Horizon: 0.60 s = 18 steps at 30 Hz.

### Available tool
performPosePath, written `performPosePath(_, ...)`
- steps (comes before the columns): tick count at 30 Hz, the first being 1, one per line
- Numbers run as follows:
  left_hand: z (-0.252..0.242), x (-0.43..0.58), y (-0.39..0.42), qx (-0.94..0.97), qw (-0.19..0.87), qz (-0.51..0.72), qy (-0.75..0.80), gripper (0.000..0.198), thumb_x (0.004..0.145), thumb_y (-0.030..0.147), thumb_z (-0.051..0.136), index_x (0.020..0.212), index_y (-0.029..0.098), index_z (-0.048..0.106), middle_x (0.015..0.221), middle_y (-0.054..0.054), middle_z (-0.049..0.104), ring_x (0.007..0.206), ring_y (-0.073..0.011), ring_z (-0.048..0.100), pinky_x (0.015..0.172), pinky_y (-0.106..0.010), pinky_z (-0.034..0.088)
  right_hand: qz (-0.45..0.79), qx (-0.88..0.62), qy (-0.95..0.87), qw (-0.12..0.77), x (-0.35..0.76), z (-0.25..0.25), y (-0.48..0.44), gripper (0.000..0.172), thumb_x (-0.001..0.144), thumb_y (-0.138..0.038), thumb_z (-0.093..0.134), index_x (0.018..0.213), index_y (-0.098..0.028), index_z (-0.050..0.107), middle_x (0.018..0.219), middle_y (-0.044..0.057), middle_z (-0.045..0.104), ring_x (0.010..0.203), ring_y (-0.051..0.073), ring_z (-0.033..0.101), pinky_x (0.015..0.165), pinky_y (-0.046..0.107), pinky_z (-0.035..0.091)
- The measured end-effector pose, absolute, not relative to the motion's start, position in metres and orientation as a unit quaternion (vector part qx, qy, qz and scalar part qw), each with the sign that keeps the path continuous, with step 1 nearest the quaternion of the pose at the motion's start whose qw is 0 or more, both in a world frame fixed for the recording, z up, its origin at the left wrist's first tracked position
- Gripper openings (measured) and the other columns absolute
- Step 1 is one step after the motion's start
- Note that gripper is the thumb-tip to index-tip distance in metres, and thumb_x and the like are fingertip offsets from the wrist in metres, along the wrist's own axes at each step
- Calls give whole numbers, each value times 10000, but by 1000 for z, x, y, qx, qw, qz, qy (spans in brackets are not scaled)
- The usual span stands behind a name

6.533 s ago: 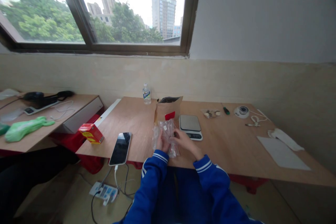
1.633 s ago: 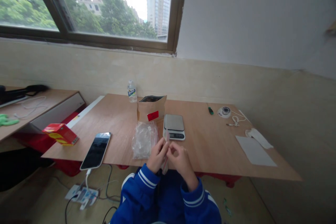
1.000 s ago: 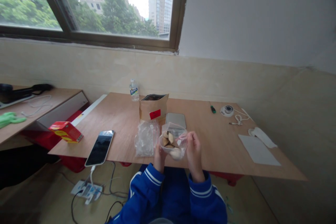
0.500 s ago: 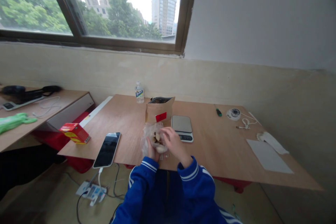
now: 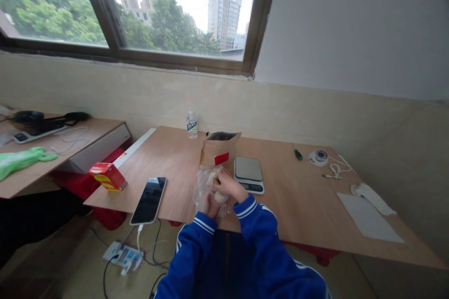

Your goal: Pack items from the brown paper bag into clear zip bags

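A clear plastic bag (image 5: 200, 186) with pale, brown-edged pieces (image 5: 220, 197) in it lies near the front edge of the table. My left hand (image 5: 209, 205) is closed around the lower part of the bag. Over the bag's mouth is my right hand (image 5: 229, 186), fingers bent inward at the pieces; what the fingertips pinch is hidden. Just behind the bag stands an open brown paper pouch (image 5: 210, 152) with a red label. A white kitchen scale (image 5: 248, 169) sits right of the pouch, close to my right hand.
Left on the table are a phone (image 5: 149, 201) on a cable and a red-yellow box (image 5: 108, 176). A plastic bottle (image 5: 191, 124) stands at the back. Rightward lie a screwdriver (image 5: 298, 154), a round white camera (image 5: 318, 157) and a white sheet (image 5: 368, 219). A power strip (image 5: 124, 257) is below.
My right hand has moved down and inward over the bag, covering more of the pieces. The whole view has shifted slightly, so the tabletop things appear farther right.
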<state>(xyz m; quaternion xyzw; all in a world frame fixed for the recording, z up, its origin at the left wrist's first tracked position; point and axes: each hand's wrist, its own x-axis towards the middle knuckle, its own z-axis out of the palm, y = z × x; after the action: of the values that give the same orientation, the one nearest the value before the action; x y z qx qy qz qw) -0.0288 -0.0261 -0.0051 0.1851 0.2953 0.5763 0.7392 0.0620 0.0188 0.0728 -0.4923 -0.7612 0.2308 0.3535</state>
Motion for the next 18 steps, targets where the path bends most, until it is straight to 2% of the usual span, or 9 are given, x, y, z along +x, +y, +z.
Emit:
performPosePath(2, -9, -27, -24, 165, 746, 577, 289, 275, 802, 355, 517, 1006, 191, 601, 1065, -80, 658, 1092, -261, 566, 941, -406, 447, 234, -474, -799, 288, 63, 74, 23, 311, 638, -237, 717, 911, -167, 585, 998, 89, 613, 1002, 245, 540, 924, 380, 396)
performPosePath(4, -13, -25, -23, 149, 748, 585, 277, 264, 807, 303, 518, 1041, 203, 589, 1121, -71, 640, 1149, -245, 532, 998, -408, 408, 247, -458, -811, 266, 66, 76, 24, 335, 645, -183, 698, 955, -166, 572, 1027, 92, 594, 1021, 249, 525, 938, 397, 381)
performPosePath(8, -19, -24, -20, 136, 741, 609, 248, 297, 804, 225, 524, 1097, 227, 574, 1208, -56, 600, 1225, -240, 467, 1048, -416, 360, 310, -446, -785, 299, 77, 75, 18, 365, 667, -134, 661, 1015, -183, 560, 1000, 57, 593, 965, 223, 552, 900, 385, 406)
performPosePath(12, -20, -24, -20, 133, 745, 613, 226, 363, 819, 216, 505, 1181, 238, 535, 1243, -51, 576, 1227, -251, 463, 1051, -425, 349, 369, -438, -746, 339, 86, 70, 8, 456, 671, -162, 677, 1100, -200, 525, 1021, 43, 599, 964, 209, 568, 864, 359, 436)
performPosePath(18, -12, -24, -22, 112, 755, 615, 197, 460, 862, 265, 464, 1320, 274, 418, 1315, -43, 523, 1250, -242, 438, 1067, -422, 328, 304, -479, -733, 375, 83, 76, -8, 430, 703, -165, 639, 1112, -191, 510, 1086, 74, 568, 1061, 234, 528, 946, 407, 401)
